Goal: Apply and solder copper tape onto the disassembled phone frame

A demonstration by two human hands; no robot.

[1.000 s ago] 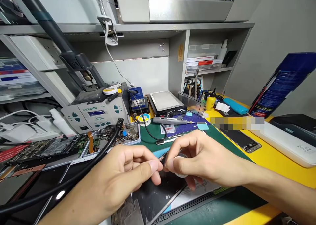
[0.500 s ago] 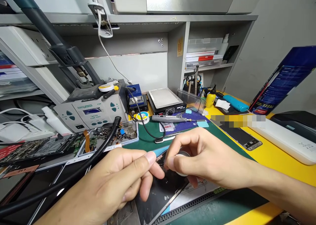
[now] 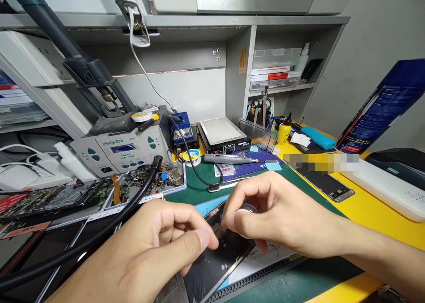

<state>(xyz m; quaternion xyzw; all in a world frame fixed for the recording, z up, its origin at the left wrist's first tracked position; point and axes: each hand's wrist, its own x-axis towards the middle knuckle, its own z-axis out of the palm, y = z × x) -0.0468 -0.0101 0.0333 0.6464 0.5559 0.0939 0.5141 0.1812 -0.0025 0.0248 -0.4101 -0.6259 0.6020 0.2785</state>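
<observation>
- Lower centre of the frame: the right hand (image 3: 279, 219) pinched a small round roll of tape (image 3: 246, 209) between thumb and fingers, which were closed on its pale rim; the roll was held just above the dark phone panel (image 3: 215, 258).
- Lower left of centre: the left hand (image 3: 156, 250) was curled, thumb pressed toward the forefinger close beside the roll. Whether anything thin, such as a tape end, lay in that pinch could not be told.
- Step in hand, as a judgement: a strip appeared to be drawn off the roll over the panel. The next move would call for a steady pull with the roll kept from turning loose, and a clean lay onto the glossy surface.
- The phone panel was flat, black and shiny, with a thin metal edge, and it lay on a green mat (image 3: 199, 188) with a ribbed front border, on the yellow counter (image 3: 365, 214).
- Centre: a slim grey metal tool (image 3: 229, 159) lay on a blue pad; behind it stood a boxy heating plate (image 3: 222, 137) with a smooth pale top.
- Left: a grey control box (image 3: 119, 150) with buttons; a thick black hose (image 3: 99, 236) curved past an opened phone (image 3: 149, 183) showing its boards.
- Right: another phone (image 3: 325, 185) lay face up; a yellow bottle (image 3: 283, 132) stood farther back.
</observation>
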